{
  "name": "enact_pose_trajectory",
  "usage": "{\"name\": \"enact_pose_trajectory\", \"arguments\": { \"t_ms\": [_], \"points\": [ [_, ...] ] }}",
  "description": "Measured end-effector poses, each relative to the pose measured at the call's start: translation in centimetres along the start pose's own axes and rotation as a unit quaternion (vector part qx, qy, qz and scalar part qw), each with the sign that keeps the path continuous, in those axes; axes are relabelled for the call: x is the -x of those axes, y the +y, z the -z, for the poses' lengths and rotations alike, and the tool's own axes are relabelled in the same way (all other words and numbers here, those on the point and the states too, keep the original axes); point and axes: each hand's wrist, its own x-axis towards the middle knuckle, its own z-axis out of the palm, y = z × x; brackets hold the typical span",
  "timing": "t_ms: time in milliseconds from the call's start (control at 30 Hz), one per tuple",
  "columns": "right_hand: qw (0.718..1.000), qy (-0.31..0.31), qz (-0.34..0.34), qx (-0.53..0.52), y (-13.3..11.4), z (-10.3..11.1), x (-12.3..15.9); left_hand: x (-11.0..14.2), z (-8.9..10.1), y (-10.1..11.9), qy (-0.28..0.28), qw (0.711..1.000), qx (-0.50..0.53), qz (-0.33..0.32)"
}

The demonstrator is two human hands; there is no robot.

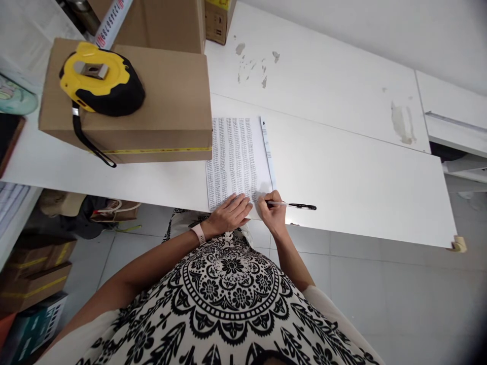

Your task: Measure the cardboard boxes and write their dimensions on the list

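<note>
A sheet of paper (262, 175) covered in rows of dark writing lies at the near edge of the white table. My left hand (230, 213), with a pale band on its wrist, rests flat on the lower part of the sheet, fingers stretched out. At the sheet's lower right corner, my right hand (273, 210) is closed round a pen (297, 205) with a clear barrel and black end. Its tip is hidden by my fingers. A light blue printed strip (268, 152) runs along the sheet's right side.
A cardboard box (160, 96) stands left of the paper, overlapping its upper left in view. On it sits a yellow and black tape measure (102, 81), its blade pulled out. The white table (353, 177) stretches right to a corner guard (459, 244). Several boxes (36, 274) sit lower left.
</note>
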Motion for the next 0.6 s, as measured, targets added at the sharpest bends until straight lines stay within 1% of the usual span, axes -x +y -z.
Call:
{"name": "enact_pose_trajectory", "arguments": {
  "t_ms": [200,467,600],
  "points": [
    [1.0,0.014,0.002,-0.001,0.12,-0.11,0.08,0.46,-0.49,0.1,-0.027,0.999,0.041,0.016],
    [1.0,0.01,0.0,0.004,-0.13,-0.01,0.05,0.27,-0.3,0.04,-0.004,1.0,0.021,0.005],
    [1.0,0.012,0.001,-0.005,0.32,-0.05,0.12,0.37,-0.35,0.02,-0.014,0.999,0.04,0.012]
  ]
}}
